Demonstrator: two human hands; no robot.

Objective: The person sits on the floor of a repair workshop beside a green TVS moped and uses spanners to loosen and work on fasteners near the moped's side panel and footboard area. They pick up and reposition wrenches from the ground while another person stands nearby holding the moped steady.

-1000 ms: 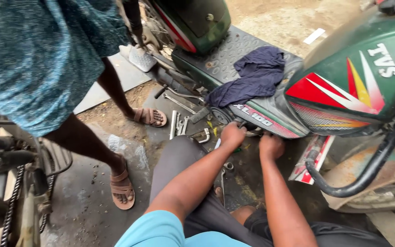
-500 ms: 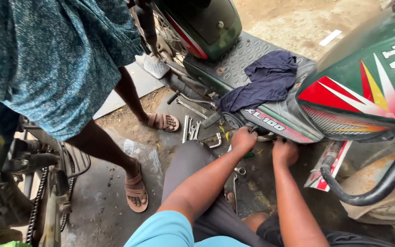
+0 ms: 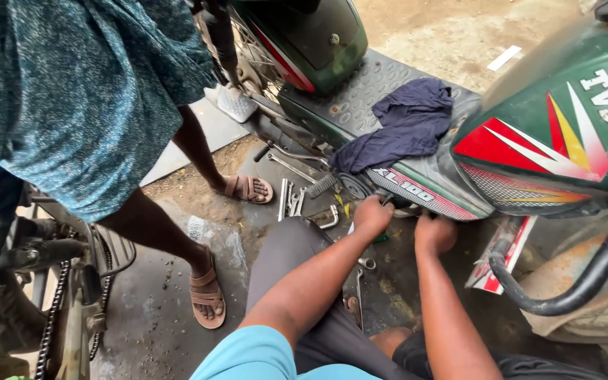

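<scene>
— How were the hands set?

— Both arms reached forward and down from the bottom edge. The left hand [image 3: 372, 213] was curled narrow under the lower edge of the green moped [image 3: 416, 184], fingers folded against the frame; whether it gripped anything, I could not tell. The right hand [image 3: 435, 233], just beside it, was closed into a loose fist below the same edge, and its hold was hidden too.

— And the ground about them?

— On the left stood a person in a blue patterned garment [image 3: 86, 91], in brown sandals [image 3: 207, 295], beside a chain [image 3: 52, 317] of another machine. Spanners [image 3: 291, 200] lay on the stained concrete floor [image 3: 156, 331] near the left hand. A dark blue rag [image 3: 406, 123] lay on the moped's footboard. Farther right curved a black tube [image 3: 585, 281], with sandy ground [image 3: 459, 35] beyond.
</scene>
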